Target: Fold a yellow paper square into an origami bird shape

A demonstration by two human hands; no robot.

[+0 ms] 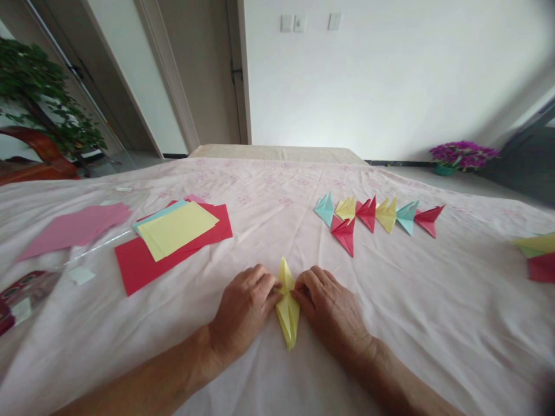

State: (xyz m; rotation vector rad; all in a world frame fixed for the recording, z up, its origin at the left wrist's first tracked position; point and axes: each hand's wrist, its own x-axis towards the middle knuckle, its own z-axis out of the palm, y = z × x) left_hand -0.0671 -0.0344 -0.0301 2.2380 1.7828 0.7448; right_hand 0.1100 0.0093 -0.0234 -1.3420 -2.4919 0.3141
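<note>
A yellow folded paper in a long narrow diamond shape lies on the cloth in front of me, one point facing away and the other towards me. My left hand pinches its left edge near the middle. On the opposite edge, my right hand grips it the same way, thumb and fingers closed. The fingertips hide parts of both side edges. A centre crease runs down the near half. Beyond my right hand, a red folded paper piece sits below a row of similar pieces.
The row holds teal, yellow and red folded pieces. At left are yellow sheets on red sheets, and pink sheets. More coloured paper shows at the right edge. A pale floral cloth covers the surface.
</note>
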